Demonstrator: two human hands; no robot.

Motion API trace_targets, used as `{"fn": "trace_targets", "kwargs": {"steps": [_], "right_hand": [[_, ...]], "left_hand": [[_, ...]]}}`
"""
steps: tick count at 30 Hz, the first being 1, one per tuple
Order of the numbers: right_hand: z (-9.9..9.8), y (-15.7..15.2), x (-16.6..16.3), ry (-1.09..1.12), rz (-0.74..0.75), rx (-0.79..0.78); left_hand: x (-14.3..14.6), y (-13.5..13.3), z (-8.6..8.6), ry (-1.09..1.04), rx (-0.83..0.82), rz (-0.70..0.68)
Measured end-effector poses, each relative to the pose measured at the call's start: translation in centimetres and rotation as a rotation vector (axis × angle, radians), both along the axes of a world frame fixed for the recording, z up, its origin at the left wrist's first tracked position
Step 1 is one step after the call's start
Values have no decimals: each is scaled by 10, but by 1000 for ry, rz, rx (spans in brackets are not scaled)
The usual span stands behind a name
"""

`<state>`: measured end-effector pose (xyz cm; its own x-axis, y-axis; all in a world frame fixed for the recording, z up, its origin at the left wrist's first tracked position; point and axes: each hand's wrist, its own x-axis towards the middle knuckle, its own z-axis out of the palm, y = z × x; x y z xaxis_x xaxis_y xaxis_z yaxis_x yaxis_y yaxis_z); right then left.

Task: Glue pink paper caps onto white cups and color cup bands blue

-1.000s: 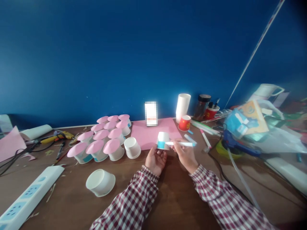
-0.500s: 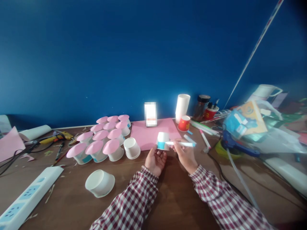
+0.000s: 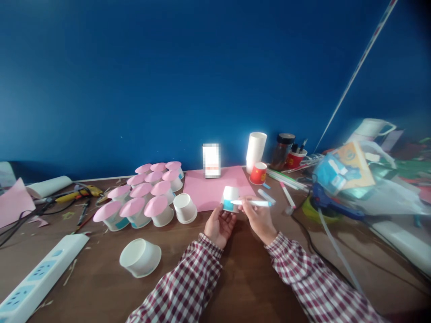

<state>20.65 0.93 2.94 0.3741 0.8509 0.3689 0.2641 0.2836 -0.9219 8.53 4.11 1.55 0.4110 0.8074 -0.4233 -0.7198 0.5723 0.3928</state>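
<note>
My left hand (image 3: 220, 226) is closed on the lower end of a small white paper cup (image 3: 230, 193), which stands upside down with a light-blue coloured patch on its side. Between the fingers of my right hand (image 3: 259, 220) is a white marker with a blue end (image 3: 257, 203); its tip points left at the blue patch. Whether the tip touches the cup I cannot tell. Behind the cup lies a pink sheet of paper (image 3: 200, 193). To the left stand several paper cups topped with pink paper cones (image 3: 159, 206), some with blue patches.
A plain white cup (image 3: 185, 208) and a white paper bowl (image 3: 140, 258) stand left of my hands. A red cup (image 3: 258, 173), a stack of white cups (image 3: 256, 148) and loose markers (image 3: 288, 195) lie right. A power strip (image 3: 43, 273) is front left; a glue gun (image 3: 332, 204) is right.
The cup in my left hand has shifted slightly right and turned a little. The marker has moved slightly left across the blue patch.
</note>
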Motion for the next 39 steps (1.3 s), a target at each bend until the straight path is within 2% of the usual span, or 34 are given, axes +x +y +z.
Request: {"fn": "trace_targets", "kwargs": {"steps": [7,13,19,23,27,32,39], "right_hand": [[2,1,1,20,-53,-26],[3,-2,0,-21,21,-53],[5,-3,-1,-31,7,-33],[5,-3,-1,-45,68,-45],[4,-3,-1,-21,28,-40],[6,-3,0,-32,61,-44],[9,-6,0,31,-83,81]], "left_hand": [[-1,1,0,-21,-37,50],[-2,2,2,-18,-46,64],[-2,3,2,-28,-42,60],[-2,3,2,-36,-32,63],[-2,3,1,-36,-30,62],[-3,4,0,-37,-40,66],[-3,4,3,-33,-57,55]]}}
